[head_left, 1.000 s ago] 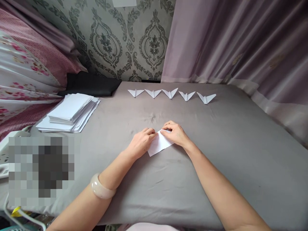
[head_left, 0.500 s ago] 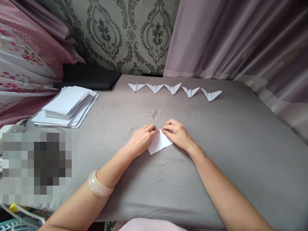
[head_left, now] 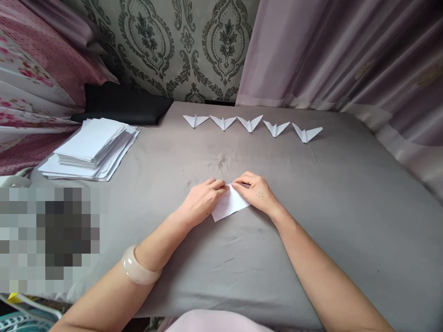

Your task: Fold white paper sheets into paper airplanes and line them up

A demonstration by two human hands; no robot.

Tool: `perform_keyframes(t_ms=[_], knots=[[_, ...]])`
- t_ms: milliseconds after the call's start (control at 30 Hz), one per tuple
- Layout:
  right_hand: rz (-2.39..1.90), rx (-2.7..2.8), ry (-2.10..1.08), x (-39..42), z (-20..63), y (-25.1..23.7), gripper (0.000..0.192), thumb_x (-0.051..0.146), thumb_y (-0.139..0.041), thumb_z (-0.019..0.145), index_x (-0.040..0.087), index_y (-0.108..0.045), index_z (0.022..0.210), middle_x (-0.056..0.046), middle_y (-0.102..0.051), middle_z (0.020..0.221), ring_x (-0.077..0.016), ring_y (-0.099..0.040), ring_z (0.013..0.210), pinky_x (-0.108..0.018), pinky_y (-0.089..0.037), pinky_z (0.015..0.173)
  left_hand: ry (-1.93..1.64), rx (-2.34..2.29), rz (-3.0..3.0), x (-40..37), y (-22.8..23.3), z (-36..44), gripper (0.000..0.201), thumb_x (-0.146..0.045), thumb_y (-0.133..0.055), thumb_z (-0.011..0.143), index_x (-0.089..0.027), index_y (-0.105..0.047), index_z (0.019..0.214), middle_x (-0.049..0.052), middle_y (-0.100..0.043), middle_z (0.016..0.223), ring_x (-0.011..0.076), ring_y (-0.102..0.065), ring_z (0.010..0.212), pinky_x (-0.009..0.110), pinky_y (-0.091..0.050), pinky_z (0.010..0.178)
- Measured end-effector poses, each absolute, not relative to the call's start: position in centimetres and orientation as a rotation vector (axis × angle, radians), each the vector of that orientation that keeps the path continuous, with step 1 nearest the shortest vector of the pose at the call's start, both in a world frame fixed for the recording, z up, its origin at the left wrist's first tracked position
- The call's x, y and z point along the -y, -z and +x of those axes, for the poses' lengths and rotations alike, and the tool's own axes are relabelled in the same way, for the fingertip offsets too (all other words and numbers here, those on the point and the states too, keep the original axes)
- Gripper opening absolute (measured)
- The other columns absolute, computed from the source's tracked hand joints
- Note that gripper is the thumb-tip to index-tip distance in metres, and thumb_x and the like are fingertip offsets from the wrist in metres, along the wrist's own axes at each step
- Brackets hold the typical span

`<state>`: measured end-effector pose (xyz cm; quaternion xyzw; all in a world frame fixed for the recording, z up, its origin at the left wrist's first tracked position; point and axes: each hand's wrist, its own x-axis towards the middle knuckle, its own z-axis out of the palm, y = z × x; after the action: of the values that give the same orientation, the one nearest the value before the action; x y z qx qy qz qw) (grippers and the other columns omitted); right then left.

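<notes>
Between my hands a white sheet of paper [head_left: 230, 205] lies on the grey cloth, its top edge pinched and a corner pointing toward me. My left hand [head_left: 206, 198] grips it at the upper left, fingers curled. At the upper right my right hand [head_left: 254, 191] pinches the same edge, thumb and fingertips close to those of the left. The fingers partly cover the fold there, so its exact shape is hidden. Beyond my hands stands a row of several folded paper planes [head_left: 249, 124] with spread wings.
A stack of white paper [head_left: 90, 145] lies at the left, in front of a folded black cloth [head_left: 121, 103]. The grey cloth-covered surface [head_left: 346, 193] runs back to a patterned wall [head_left: 188, 41] and a mauve curtain [head_left: 294, 50]. A blurred patch hides the lower left.
The view has shifted slightly, so the planes and paper stack sit a little higher. Both hands stay on the paper in nearly the same pose, with the fingertips barely moved.
</notes>
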<state>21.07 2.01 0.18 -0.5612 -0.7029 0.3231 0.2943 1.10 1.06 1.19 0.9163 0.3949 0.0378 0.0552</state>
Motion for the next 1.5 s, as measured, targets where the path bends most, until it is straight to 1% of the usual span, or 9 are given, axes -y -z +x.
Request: perform_keyframes(t_ms=[233, 400, 533, 633, 867, 1000, 1133, 1333, 1500], knots=[[-1.516, 1.914, -0.851, -2.0, 20.7, -0.3, 0.015, 0.025, -0.058, 0.085, 0.023, -0.072, 0.082, -0.001, -0.066, 0.086, -0.0145, -0.059, 0.082, -0.028, -0.041, 0.076, -0.11, -1.225, 2.77, -1.0, -1.3, 1.3, 0.035, -0.008, -0.036, 0.092, -0.018, -0.061, 0.115, 0.007, -0.062, 0.109, 0.0172, -0.054, 0.087, 0.025, -0.044, 0.061], [-1.384, 2.086, -0.675, -1.8, 21.1, 0.3, 0.014, 0.023, -0.057, 0.09, 0.022, -0.069, 0.086, -0.001, -0.063, 0.087, -0.0154, -0.055, 0.087, -0.031, -0.038, 0.083, -0.167, -1.234, 2.753, -0.9, -1.3, 1.2, 0.035, -0.012, -0.036, 0.094, -0.019, -0.058, 0.121, 0.006, -0.061, 0.113, 0.0171, -0.054, 0.089, 0.026, -0.046, 0.068], [-1.264, 2.284, -0.511, -1.4, 21.7, 0.2, 0.019, 0.022, -0.05, 0.094, 0.021, -0.069, 0.094, -0.002, -0.061, 0.089, -0.0155, -0.05, 0.084, -0.029, -0.038, 0.08, -0.176, -1.247, 2.731, -0.9, -1.2, 1.2, 0.037, -0.011, -0.036, 0.094, -0.021, -0.057, 0.123, 0.006, -0.061, 0.114, 0.0173, -0.054, 0.089, 0.026, -0.046, 0.069], [-1.281, 2.376, -0.388, -0.9, 21.8, -0.2, 0.023, 0.023, -0.046, 0.097, 0.021, -0.069, 0.099, -0.003, -0.06, 0.09, -0.0161, -0.048, 0.083, -0.029, -0.037, 0.078, -0.176, -1.257, 2.728, -0.9, -1.1, 1.2, 0.037, -0.011, -0.037, 0.093, -0.021, -0.057, 0.123, 0.006, -0.061, 0.114, 0.0172, -0.054, 0.087, 0.027, -0.045, 0.067], [-1.353, 2.518, -0.104, 0.1, 21.4, -0.9, 0.027, 0.013, -0.044, 0.095, 0.022, -0.069, 0.101, -0.004, -0.06, 0.094, -0.0173, -0.046, 0.084, -0.029, -0.035, 0.074, -0.203, -1.264, 2.701, -1.0, -1.2, 1.2, 0.035, -0.011, -0.037, 0.094, -0.02, -0.06, 0.12, 0.005, -0.062, 0.113, 0.0167, -0.053, 0.086, 0.025, -0.045, 0.068], [-1.383, 2.539, -0.002, 0.5, 20.9, -1.2, 0.028, 0.012, -0.043, 0.095, 0.021, -0.068, 0.103, -0.004, -0.061, 0.093, -0.0179, -0.045, 0.082, -0.03, -0.033, 0.072, -0.194, -1.263, 2.681, -1.2, -1.2, 1.0, 0.036, -0.012, -0.037, 0.095, -0.021, -0.06, 0.121, 0.005, -0.062, 0.113, 0.0164, -0.053, 0.086, 0.024, -0.044, 0.065], [-1.403, 2.551, 0.033, 0.7, 20.7, -1.3, 0.028, 0.012, -0.043, 0.096, 0.021, -0.067, 0.105, -0.005, -0.061, 0.094, -0.0183, -0.046, 0.083, -0.031, -0.032, 0.071, -0.214, -1.268, 2.644, -1.4, -1.1, 0.9, 0.035, -0.013, -0.038, 0.095, -0.024, -0.061, 0.119, 0.004, -0.063, 0.111, 0.0161, -0.055, 0.089, 0.023, -0.043, 0.062], [-1.427, 2.516, -0.023, 0.8, 20.7, -1.3, 0.026, 0.014, -0.044, 0.096, 0.022, -0.068, 0.104, -0.004, -0.061, 0.092, -0.0177, -0.047, 0.083, -0.03, -0.033, 0.072, -0.273, -1.301, 2.601, -1.4, -1.1, 0.7, 0.032, -0.016, -0.038, 0.097, -0.024, -0.066, 0.108, 0.002, -0.065, 0.108, 0.0143, -0.057, 0.089, 0.022, -0.041, 0.058], [-1.429, 2.467, -0.096, 0.5, 21.0, -1.0, 0.026, 0.013, -0.048, 0.093, 0.023, -0.068, 0.108, -0.004, -0.061, 0.091, -0.0175, -0.048, 0.083, -0.03, -0.036, 0.073, -0.254, -1.27, 2.66, -1.3, -1.2, 0.7, 0.033, -0.016, -0.037, 0.097, -0.023, -0.064, 0.114, 0.003, -0.064, 0.11, 0.0152, -0.056, 0.087, 0.023, -0.042, 0.061]])
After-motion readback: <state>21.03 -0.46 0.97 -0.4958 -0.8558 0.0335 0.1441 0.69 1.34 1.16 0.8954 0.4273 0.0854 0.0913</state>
